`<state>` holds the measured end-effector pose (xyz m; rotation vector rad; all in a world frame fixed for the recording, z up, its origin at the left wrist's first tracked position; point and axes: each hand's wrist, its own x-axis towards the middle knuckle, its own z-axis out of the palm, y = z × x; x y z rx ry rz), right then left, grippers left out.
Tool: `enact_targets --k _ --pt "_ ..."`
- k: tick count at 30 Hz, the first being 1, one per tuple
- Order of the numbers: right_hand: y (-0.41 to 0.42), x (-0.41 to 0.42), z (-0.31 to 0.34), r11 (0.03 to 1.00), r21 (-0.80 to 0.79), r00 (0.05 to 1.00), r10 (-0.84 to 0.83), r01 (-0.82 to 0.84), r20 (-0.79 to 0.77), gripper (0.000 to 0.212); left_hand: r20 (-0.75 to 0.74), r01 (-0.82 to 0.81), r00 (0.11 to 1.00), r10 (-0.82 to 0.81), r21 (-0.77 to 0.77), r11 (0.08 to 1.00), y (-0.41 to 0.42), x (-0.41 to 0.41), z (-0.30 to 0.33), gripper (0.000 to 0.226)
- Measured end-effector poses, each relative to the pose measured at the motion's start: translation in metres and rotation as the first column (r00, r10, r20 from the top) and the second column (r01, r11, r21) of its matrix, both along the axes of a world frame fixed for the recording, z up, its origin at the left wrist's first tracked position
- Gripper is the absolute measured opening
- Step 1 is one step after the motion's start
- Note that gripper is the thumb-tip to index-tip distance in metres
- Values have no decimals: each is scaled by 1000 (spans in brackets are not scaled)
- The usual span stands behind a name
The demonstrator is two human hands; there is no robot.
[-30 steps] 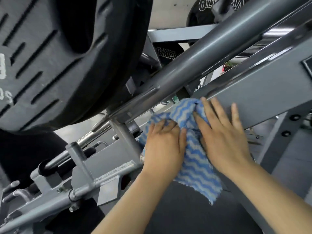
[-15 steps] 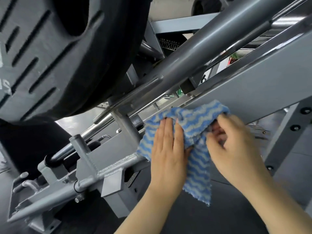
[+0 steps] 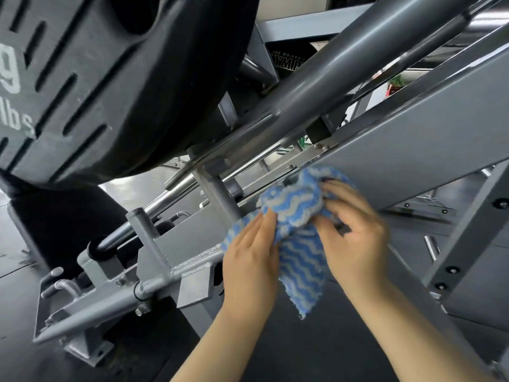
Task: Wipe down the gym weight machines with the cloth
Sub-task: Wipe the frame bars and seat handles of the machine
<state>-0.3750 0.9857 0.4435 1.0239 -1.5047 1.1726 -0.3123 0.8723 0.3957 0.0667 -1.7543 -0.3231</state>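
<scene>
- The beam (image 3: 407, 172) slopes up past the right hand (image 3: 355, 238); wipe along its length, not across.
- The plate (image 3: 110, 78) hangs above the left hand (image 3: 250, 260); keep knuckles clear.
- The cloth (image 3: 297, 216) lies between both hands: the right pinches its bunched top against the beam, the left presses flat, fingers straight. Spread it first.
</scene>
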Motion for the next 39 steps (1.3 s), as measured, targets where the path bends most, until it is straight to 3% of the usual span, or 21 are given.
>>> enact_targets --k 3,9,11,13,16,18,22,25,27,28,30,31,33,35,37,39 --pt "3 7 -32 999 -34 996 -44 41 -82 22 26 80 997 -79 -46 996 9 9 -8 31" --pt "-11 22 -63 995 -65 994 -68 74 85 46 322 -30 946 20 28 999 3 6 2 57" --pt "-17 25 -57 987 -154 977 75 -44 199 46 369 -48 928 49 -13 999 0 1 13 64" --pt "-22 29 -46 929 -316 899 296 -192 323 49 369 -57 928 57 -11 998 -4 -6 21 64" --pt "-24 28 -30 881 -408 830 404 -240 384 61 432 -56 901 51 -3 998 -7 -8 39 62" --pt "-21 25 -23 898 -370 812 391 -236 433 64 556 -5 831 -30 61 998 -12 -7 51 61" --pt "-13 26 -18 905 -339 761 406 -257 506 66 761 155 620 -191 120 981 -35 -8 76 83" --pt "-14 30 -17 888 -363 738 442 -282 509 64 809 247 494 -319 221 943 -49 -9 90 84" --pt "-16 32 -19 875 -401 731 459 -272 506 63 771 191 571 -283 210 959 -39 -11 79 81" --pt "-17 32 -20 872 -416 733 456 -257 504 63 698 118 679 -227 201 972 -28 -13 64 73" --pt "-17 32 -25 888 -408 754 416 -214 509 62 382 62 909 -167 273 960 1 -12 26 53" --pt "-17 33 -29 903 -384 763 382 -190 521 64 201 83 969 -142 277 957 13 -13 8 50" --pt "-18 34 -32 931 -326 781 326 -167 533 72 -3 25 1000 -25 203 979 22 -24 -19 51" --pt "-19 36 -31 959 -242 808 257 -147 530 77 -55 -73 995 81 131 989 18 -31 -23 43" --pt "-19 34 -28 971 -198 837 216 -132 502 78 -25 -76 997 79 80 994 11 -30 -11 33" --pt "-20 30 -24 970 -207 841 214 -126 496 77 113 -119 987 113 49 992 4 -27 7 29"
